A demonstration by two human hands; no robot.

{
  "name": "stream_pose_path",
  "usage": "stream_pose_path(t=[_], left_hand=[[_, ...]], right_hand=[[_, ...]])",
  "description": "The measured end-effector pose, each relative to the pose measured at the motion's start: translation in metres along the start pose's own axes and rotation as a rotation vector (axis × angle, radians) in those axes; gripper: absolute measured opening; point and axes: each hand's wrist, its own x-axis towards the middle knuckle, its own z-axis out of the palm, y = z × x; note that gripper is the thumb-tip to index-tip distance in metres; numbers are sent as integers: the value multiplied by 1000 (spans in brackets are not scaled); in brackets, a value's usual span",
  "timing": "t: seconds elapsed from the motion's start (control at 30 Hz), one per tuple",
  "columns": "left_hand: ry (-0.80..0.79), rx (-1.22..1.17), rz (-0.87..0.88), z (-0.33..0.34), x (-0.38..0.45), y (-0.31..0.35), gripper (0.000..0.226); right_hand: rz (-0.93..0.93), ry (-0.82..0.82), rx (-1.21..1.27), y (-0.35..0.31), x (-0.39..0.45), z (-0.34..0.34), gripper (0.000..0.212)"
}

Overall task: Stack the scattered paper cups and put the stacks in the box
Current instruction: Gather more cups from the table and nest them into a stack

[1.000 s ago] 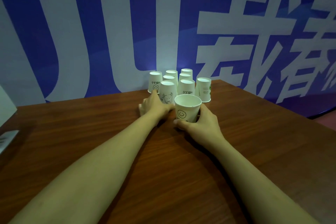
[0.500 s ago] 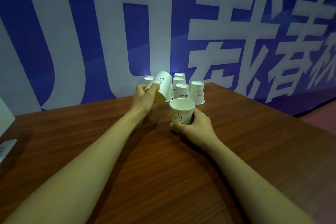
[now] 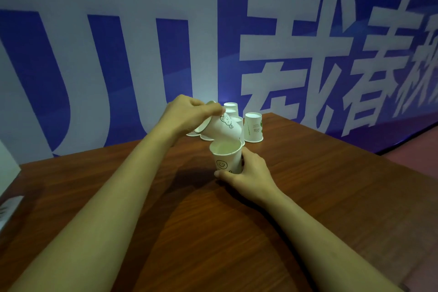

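The left hand (image 3: 187,114) has its grip around a white paper cup with a bear drawing (image 3: 221,127), tilted just above and left of the upright smiley-face paper cup (image 3: 227,158) that the right hand (image 3: 248,173) steadies on the brown wooden counter (image 3: 331,185).

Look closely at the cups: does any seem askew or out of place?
Only the bear cup is askew: the left hand holds it tilted above the upright smiley cup, which the right hand steadies. Nothing looks damaged.
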Motion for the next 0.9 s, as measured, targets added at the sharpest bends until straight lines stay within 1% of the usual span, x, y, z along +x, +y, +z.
stream_pose_path(t=[0.1, 0.17, 0.23, 0.27, 0.3, 0.33, 0.4, 0.43, 0.47, 0.5, 0.57, 0.6, 0.63, 0.67, 0.7, 0.73, 0.77, 0.8, 0.83, 0.87, 0.9], left_hand=[[-43, 196, 26, -1, -10, 9, 40], [-99, 313, 53, 3, -13, 12, 47], [-195, 423, 95, 10, -14, 13, 57], [-259, 472, 93, 16, -15, 12, 63], [-320, 514, 77, 22, -16, 9, 71], [-364, 536, 54, 29, -16, 3, 81], [-394, 521, 49, 43, -17, -12, 99], [-378, 450, 72, 47, -19, -19, 107], [-343, 310, 89, 51, -23, -26, 114], [-289, 108, 92, 54, -28, -31, 117], [-137, -314, 6, 62, -43, -42, 114], [-67, -451, -67, 68, -50, -48, 106], [7, -499, -112, 74, -55, -56, 97], [79, -454, -133, 80, -58, -64, 91], [132, -401, -136, 83, -61, -71, 90], [182, -361, -147, 83, -63, -74, 90], [221, -349, -160, 81, -65, -76, 87], [262, -339, -169, 78, -65, -77, 82], [307, -331, -173, 74, -65, -79, 79], [341, -333, -186, 72, -65, -81, 79], [362, -339, -203, 71, -65, -82, 80]], right_hand=[[-47, 1, -9, -1, 0, 2, 43], [-56, -12, 4, -1, 0, 2, 45], [-54, -31, 30, 1, 0, 1, 61], [-42, -50, 58, 3, 0, 1, 70], [-36, -71, 90, 3, -1, 0, 74], [-28, -88, 106, 5, 0, 1, 72], [-27, -87, 88, 5, 0, 2, 60], [-34, -62, 48, 6, 1, 3, 58], [-39, -33, -12, 6, 3, 3, 61], [-33, -17, -77, 5, 3, 3, 65], [-16, -29, -160, 2, 3, 2, 65], [-14, -50, -176, 4, 4, 3, 60], [-22, -65, -194, 4, 4, 3, 52], [-21, -82, -216, 7, 5, 5, 47], [-22, -113, -251, 6, 4, 5, 49], [-26, -150, -282, 7, 3, 4, 57], [-37, -185, -305, 5, 2, 3, 71], [-38, -201, -288, 2, 0, 0, 85], [-25, -187, -213, -3, -1, -2, 93], [-2, -137, -104, -5, 0, -4, 94], [7, -47, -14, -6, 4, -5, 87]])
